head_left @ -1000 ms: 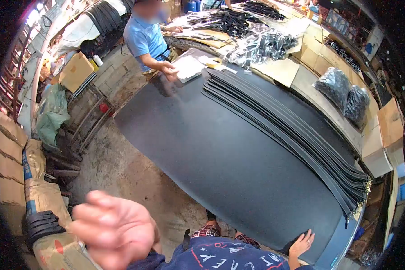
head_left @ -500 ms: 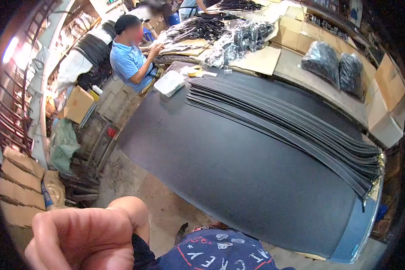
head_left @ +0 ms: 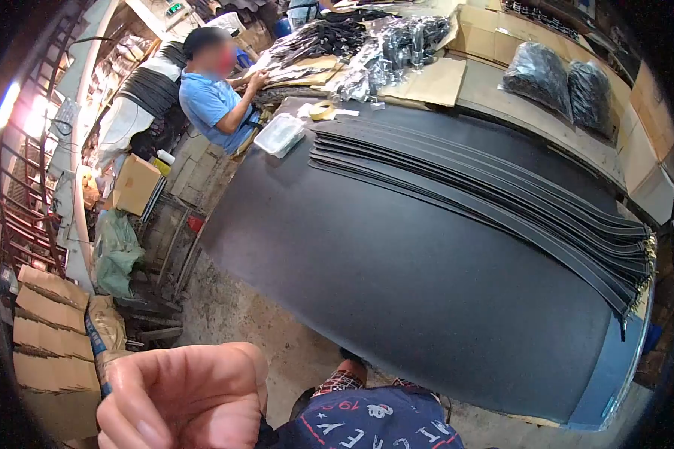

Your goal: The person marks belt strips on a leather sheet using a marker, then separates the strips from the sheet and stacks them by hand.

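My left hand [head_left: 187, 393] is raised close to the camera at the lower left, palm showing and fingers curled inward. Nothing shows in the bare palm; the frame's bottom edge cuts off part of the hand. My right hand is out of view. In front of my body lies a large dark sheet-covered table [head_left: 397, 277]. Along its far side, a row of long black straps [head_left: 487, 202], stitched like belts, is fanned out, with brass-coloured metal at the right ends. Neither hand touches them.
A clear plastic tub [head_left: 281, 136] and a tape roll [head_left: 322, 111] sit at the table's far left corner. A co-worker in a blue shirt [head_left: 210, 101] works beyond them. Bagged black goods [head_left: 539, 82] lie at the back right; stacked cardboard [head_left: 52, 337] stands left.
The camera view has shifted, so my left hand appears farther right, still curled. More of my legs shows below. The straps stay in place on the table.
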### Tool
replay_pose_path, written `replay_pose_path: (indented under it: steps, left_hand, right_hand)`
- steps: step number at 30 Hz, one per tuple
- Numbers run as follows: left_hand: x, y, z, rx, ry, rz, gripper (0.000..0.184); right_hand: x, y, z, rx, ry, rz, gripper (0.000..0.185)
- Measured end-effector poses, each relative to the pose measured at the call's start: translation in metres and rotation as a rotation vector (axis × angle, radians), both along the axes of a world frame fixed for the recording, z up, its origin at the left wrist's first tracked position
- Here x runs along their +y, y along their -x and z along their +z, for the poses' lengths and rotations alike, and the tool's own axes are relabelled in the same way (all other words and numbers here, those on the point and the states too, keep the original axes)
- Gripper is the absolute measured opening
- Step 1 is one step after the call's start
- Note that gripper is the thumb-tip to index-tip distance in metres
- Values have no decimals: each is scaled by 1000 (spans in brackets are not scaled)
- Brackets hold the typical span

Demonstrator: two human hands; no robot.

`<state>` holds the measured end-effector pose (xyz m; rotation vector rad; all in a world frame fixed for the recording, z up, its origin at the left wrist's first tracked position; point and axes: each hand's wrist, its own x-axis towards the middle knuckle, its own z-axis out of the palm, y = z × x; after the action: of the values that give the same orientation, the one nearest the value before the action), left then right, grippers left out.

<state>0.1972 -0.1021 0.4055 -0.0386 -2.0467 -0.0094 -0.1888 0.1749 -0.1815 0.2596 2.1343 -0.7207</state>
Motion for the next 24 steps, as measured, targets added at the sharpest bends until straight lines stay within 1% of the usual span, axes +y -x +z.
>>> replay_pose_path:
  steps: [2,3,4,6,7,9,12,13,14,15,16,17,18,19,20,21,22,23,24]
  left_hand:
    - [15,-14,-1,192,58,101,37]
    - [17,-10,-9,430,131,142,31]
    - [20,-21,-16,539,121,217,27]
    - [44,-76,-36,570,30,375,23]
    - [58,-100,-47,531,-31,474,24]
    - [89,-155,-65,401,-87,755,27]
    - [146,-236,-67,356,-135,989,29]
    - [165,-256,-60,380,-112,1087,29]
    - [179,-274,-53,457,-35,1121,29]
    - [193,-291,-44,496,88,1042,29]
    - [214,-306,-38,587,209,1011,26]
    - [235,-321,-32,676,334,984,24]
    - [249,-329,-26,746,422,911,25]
    - [261,-337,-17,809,513,841,28]
    - [265,-350,-2,588,636,976,34]
    - [267,-363,14,362,769,1065,41]
    - [275,-385,33,-118,925,1413,51]
    - [288,-405,40,-464,929,1490,59]
    - [301,-425,48,-817,891,1497,69]
  right_hand:
    - [4,-7,-4,-65,13,-24,36]
    - [3,-11,-7,-94,14,-33,35]
    - [2,-19,-10,-122,23,-40,35]
    - [0,-34,-16,-150,42,-42,35]
    - [-1,-43,-18,-164,42,-38,35]
    - [-4,-57,-21,-184,37,-20,35]
    - [-34,-75,-36,-218,50,54,34]
    - [-43,-83,-49,-244,55,98,34]
    - [-59,-97,-55,-262,50,175,34]
    - [-76,-112,-61,-274,41,293,34]
    - [-98,-145,-42,-267,-11,530,30]
    - [-125,-193,2,-241,-54,765,26]
    - [-143,-226,3,-321,-16,979,22]
    - [-158,-266,18,-401,18,1187,18]
    - [-175,-308,35,-391,-33,1363,21]
    - [-191,-335,13,-418,86,1704,20]
    - [-196,-399,85,-228,301,1868,22]
    - [-202,-443,116,-197,503,1920,23]
    - [-208,-480,140,-169,708,1959,24]
